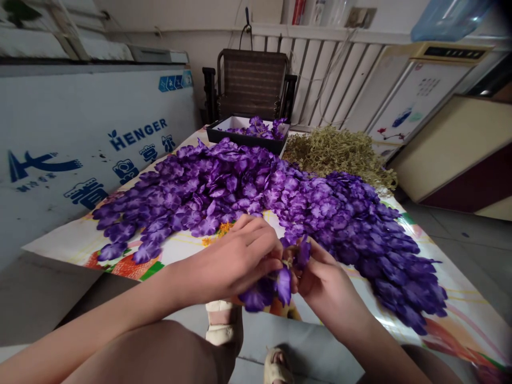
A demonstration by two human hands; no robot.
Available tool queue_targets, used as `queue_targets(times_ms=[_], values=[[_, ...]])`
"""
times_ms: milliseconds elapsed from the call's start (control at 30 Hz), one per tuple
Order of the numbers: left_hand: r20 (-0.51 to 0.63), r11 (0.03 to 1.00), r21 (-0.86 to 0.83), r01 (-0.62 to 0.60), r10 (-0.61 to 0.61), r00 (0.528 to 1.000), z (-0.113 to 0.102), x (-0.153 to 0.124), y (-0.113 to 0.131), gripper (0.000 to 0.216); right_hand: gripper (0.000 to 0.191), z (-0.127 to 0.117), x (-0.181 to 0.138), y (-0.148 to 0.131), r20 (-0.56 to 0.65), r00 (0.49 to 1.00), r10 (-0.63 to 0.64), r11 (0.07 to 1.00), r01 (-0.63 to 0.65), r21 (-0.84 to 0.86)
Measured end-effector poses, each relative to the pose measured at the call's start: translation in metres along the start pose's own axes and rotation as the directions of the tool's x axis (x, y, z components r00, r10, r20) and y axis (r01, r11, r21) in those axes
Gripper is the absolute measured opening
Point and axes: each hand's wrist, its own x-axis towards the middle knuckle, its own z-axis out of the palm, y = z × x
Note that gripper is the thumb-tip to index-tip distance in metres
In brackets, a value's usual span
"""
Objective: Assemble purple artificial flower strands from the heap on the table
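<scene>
Flower (284, 286), pinched between left hand (252, 250) and right hand (323, 274): probably light, soft, easily creased; best held by stem (287, 263).

From where I stand, there's an open way in over the bare left corner of the counter (60, 244), between the freezer (60, 122) and the spread purple petals (256, 170). Another bare strip runs along the right edge. Straight ahead the petals bank up in a wide arc, so only a path above them reaches the open-topped box (240, 137). Dried stems (336, 149) crowd its right side; a chair back (254, 80) rises behind. The left hand (248, 248) and right hand (320, 271), pinching a purple sprig (284, 285), block the near middle.
</scene>
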Motion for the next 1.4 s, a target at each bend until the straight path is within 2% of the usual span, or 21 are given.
queue_targets(times_ms=[67,133,267,400,467,533,600,633,733,767,900,967,1033,1100,1200,1300,1400], values=[[-0.029,0.982,-0.187,0.009,-0.015,0.999,0.002,-0.001,0.001,0.010,0.013,0.001,-0.001,0.000,0.008,1.000,0.011,0.999,-0.010,-0.031],[-0.041,0.920,-0.391,0.028,-0.048,0.998,0.005,-0.003,0.002,0.009,0.015,0.002,-0.002,0.000,0.017,0.999,0.032,0.999,-0.031,-0.044],[0.055,0.702,-0.695,0.155,-0.164,0.985,0.012,-0.005,0.007,0.011,0.015,0.001,-0.002,0.006,0.067,0.988,0.137,0.990,-0.135,-0.032],[0.213,0.465,-0.832,0.301,-0.233,0.949,0.014,-0.007,0.012,0.020,0.013,-0.002,-0.002,0.008,0.172,0.942,0.288,0.948,-0.254,-0.193],[0.261,0.429,-0.836,0.341,-0.235,0.936,0.012,-0.009,0.012,0.023,0.013,-0.003,-0.003,0.003,0.204,0.917,0.343,0.902,-0.261,-0.343],[0.289,0.452,-0.816,0.360,-0.220,0.931,0.011,-0.011,0.011,0.022,0.013,-0.006,-0.002,-0.004,0.202,0.925,0.321,0.849,-0.187,-0.494],[0.305,0.491,-0.790,0.366,-0.203,0.930,0.010,-0.013,0.009,0.018,0.014,-0.009,0.000,-0.013,0.176,0.965,0.193,0.761,-0.035,-0.647],[0.311,0.507,-0.779,0.369,-0.200,0.929,0.011,-0.014,0.008,0.016,0.015,-0.012,0.004,-0.017,0.166,0.980,0.108,0.672,0.051,-0.739],[0.335,0.519,-0.764,0.382,-0.187,0.923,0.013,-0.017,0.004,0.014,0.015,-0.016,0.025,-0.025,0.198,0.978,-0.064,0.280,0.208,-0.937],[0.348,0.518,-0.762,0.389,-0.180,0.920,0.015,-0.018,0.004,0.014,0.013,-0.016,0.037,-0.026,0.208,0.975,-0.078,0.190,0.219,-0.957],[0.406,0.515,-0.746,0.422,-0.149,0.901,0.017,-0.020,0.004,0.017,0.014,-0.005,0.097,-0.015,0.215,0.971,-0.103,-0.036,0.212,-0.977],[0.422,0.512,-0.740,0.436,-0.152,0.894,0.018,-0.021,0.004,0.016,0.011,0.003,0.123,-0.006,0.208,0.975,-0.080,-0.155,0.194,-0.969],[0.425,0.496,-0.748,0.441,-0.153,0.892,0.018,-0.022,0.004,0.014,0.017,0.008,0.139,0.001,0.199,0.979,-0.036,-0.259,0.183,-0.948],[0.424,0.469,-0.766,0.439,-0.144,0.894,0.019,-0.023,0.003,0.012,0.022,0.010,0.144,0.006,0.192,0.981,-0.003,-0.336,0.180,-0.925],[0.426,0.433,-0.787,0.439,-0.132,0.895,0.021,-0.024,0.002,0.011,0.022,0.006,0.143,0.006,0.193,0.981,-0.008,-0.397,0.174,-0.901],[0.426,0.423,-0.794,0.437,-0.126,0.896,0.021,-0.025,0.001,0.011,0.021,0.001,0.138,0.002,0.203,0.976,-0.078,-0.406,0.155,-0.901],[0.444,0.422,-0.785,0.454,-0.128,0.887,0.020,-0.024,0.002,0.011,0.016,-0.001,0.130,-0.006,0.212,0.961,-0.178,-0.369,0.134,-0.920]])
